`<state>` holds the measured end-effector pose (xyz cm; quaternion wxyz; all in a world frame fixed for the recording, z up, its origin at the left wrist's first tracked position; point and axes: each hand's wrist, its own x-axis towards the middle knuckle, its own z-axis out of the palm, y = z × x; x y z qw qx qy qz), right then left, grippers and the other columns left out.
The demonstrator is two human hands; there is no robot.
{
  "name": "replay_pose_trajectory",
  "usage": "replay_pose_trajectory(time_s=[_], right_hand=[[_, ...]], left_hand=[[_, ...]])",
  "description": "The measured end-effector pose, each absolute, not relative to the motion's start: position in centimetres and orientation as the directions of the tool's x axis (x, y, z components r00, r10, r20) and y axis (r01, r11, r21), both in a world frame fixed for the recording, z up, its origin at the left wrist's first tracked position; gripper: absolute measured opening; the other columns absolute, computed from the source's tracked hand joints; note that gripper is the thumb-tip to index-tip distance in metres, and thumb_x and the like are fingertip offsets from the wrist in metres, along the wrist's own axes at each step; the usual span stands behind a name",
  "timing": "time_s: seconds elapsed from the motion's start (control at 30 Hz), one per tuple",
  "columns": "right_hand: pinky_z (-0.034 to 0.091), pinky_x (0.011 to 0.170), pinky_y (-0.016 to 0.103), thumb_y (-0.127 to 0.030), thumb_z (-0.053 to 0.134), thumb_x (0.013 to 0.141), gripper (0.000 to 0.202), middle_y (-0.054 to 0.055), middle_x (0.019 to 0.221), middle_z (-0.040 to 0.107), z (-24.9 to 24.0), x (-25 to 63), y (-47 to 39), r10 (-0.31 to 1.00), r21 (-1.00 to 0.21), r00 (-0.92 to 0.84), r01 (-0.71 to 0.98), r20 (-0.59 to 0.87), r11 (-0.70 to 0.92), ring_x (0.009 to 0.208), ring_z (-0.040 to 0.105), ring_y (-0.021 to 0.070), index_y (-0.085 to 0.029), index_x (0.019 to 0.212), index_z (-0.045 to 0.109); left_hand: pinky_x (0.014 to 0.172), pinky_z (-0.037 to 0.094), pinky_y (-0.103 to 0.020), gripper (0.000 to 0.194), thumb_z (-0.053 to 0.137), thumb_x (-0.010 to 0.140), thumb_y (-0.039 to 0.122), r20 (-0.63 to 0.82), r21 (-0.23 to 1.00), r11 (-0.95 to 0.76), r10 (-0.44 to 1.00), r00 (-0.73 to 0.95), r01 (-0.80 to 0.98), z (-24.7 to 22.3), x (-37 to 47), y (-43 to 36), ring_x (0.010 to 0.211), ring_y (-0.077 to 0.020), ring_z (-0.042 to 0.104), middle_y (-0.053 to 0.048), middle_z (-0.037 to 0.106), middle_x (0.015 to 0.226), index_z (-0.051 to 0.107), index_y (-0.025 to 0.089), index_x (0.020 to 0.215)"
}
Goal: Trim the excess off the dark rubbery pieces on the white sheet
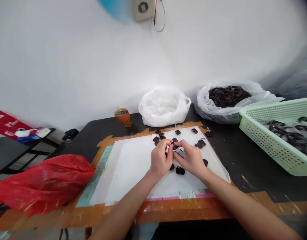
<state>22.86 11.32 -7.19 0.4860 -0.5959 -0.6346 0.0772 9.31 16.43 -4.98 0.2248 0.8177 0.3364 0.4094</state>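
Over the white sheet (133,166) on the table, my left hand (160,157) and my right hand (190,157) meet fingertip to fingertip. Between them they pinch a small dark piece (175,146), partly covered by the fingers. Several similar dark glossy pieces lie around the hands: one (180,170) just below them, one (194,131) near the sheet's upper right corner, and a few grouped behind my left hand. Under my right hand a small pale item shows, too covered to make out.
Behind the sheet stand an orange cup (122,116), a white plastic bag (164,108) and a bag of dark pieces (227,96). A green basket (275,146) is at right, a red bag (45,183) at left. Brown tape (175,211) edges the table.
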Motion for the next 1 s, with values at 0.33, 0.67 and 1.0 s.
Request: replay_pose_trajectory(time_s=[0.33,0.67,1.0], right_hand=[[0.040,0.057,0.024,-0.028,0.054,0.082,0.011,0.002,0.083,0.069,-6.9,22.4,11.0,0.774,-0.630,0.243,0.738,0.585,0.244,0.065,0.064,0.0159,-0.020,0.088,0.060],[0.035,0.056,0.026,-0.035,0.057,0.085,0.015,0.001,0.076,0.069,-6.9,22.6,11.0,0.752,-0.509,0.217,0.842,0.622,0.179,0.066,0.063,0.0163,-0.021,0.087,0.061],[0.038,0.061,0.027,-0.030,0.058,0.081,0.012,0.002,0.075,0.065,-6.4,22.6,10.8,0.765,-0.592,0.234,0.774,0.599,0.226,0.068,0.057,0.0167,-0.020,0.087,0.062]], left_hand=[[0.071,0.052,-0.026,0.009,0.044,0.091,0.020,0.502,0.685,-0.651,0.747,0.436,0.327,-5.2,9.4,15.9,0.090,-0.0163,0.064,-0.006,0.066,0.105,0.052,0.020,0.095],[0.055,0.047,-0.021,0.011,0.054,0.087,0.027,0.419,0.776,-0.562,0.798,0.433,0.287,-4.2,9.1,16.1,0.079,-0.0155,0.065,-0.006,0.068,0.105,0.060,0.018,0.082],[0.063,0.047,-0.023,0.017,0.045,0.093,0.036,0.368,0.874,-0.454,0.851,0.375,0.173,-4.5,8.8,17.2,0.074,-0.0146,0.063,-0.004,0.066,0.083,0.046,0.019,0.090]])
